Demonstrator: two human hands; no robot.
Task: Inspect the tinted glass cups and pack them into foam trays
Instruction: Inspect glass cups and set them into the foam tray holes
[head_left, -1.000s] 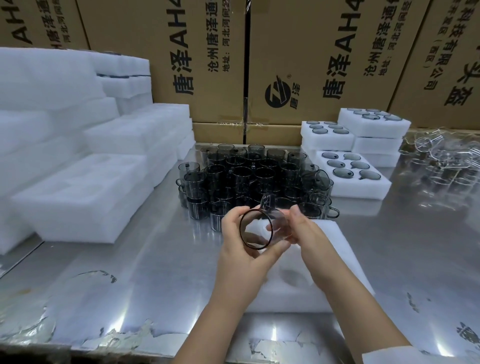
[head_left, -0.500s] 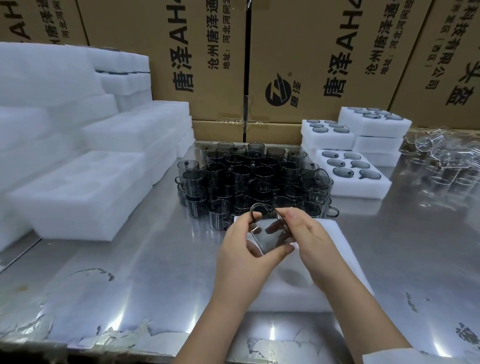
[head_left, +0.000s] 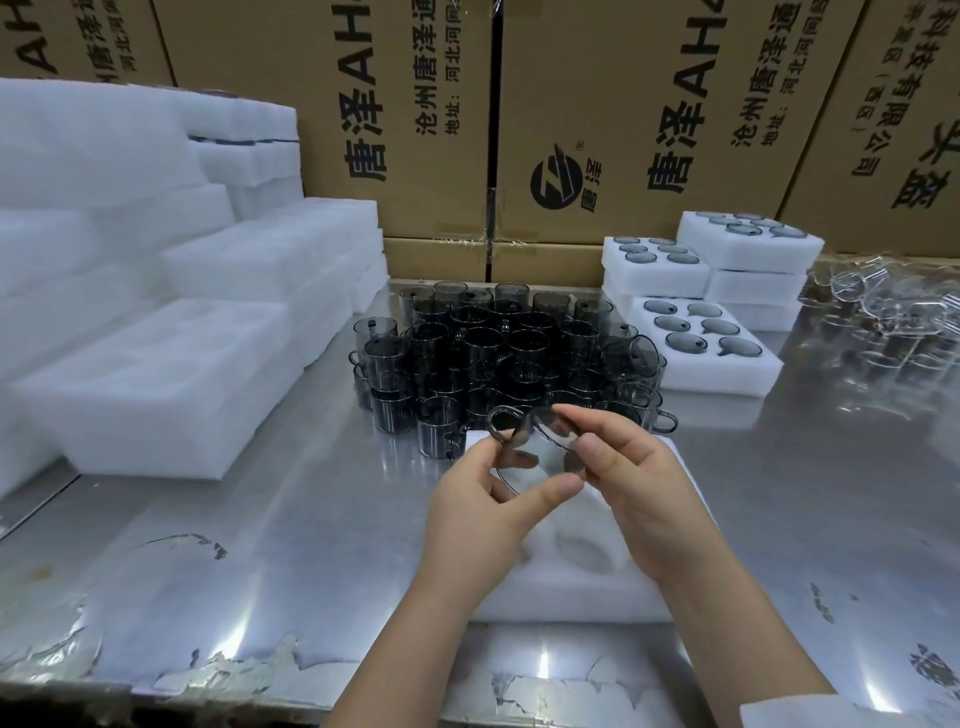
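Note:
Both hands hold one tinted glass cup (head_left: 537, 451) tilted on its side above a white foam tray (head_left: 576, 582). My left hand (head_left: 483, 506) pinches it from below and from the left, thumb under the rim. My right hand (head_left: 631, 483) grips the cup's right side with thumb and fingers. The cup's handle (head_left: 501, 422) points up and to the left. Behind the hands stands a dense cluster of several dark tinted cups (head_left: 498, 353) on the steel table.
Stacks of empty foam trays (head_left: 156, 374) fill the left side. Packed foam trays (head_left: 701, 343) holding cups sit at the right rear, with clear glassware (head_left: 883, 312) beyond them. Cardboard boxes (head_left: 623, 119) wall off the back. The steel table (head_left: 260, 571) shows worn film near its front edge.
The cup has been turned in my hands: its open mouth faced me one second ago, and now its side and handle show. Both hands stayed above the foam tray.

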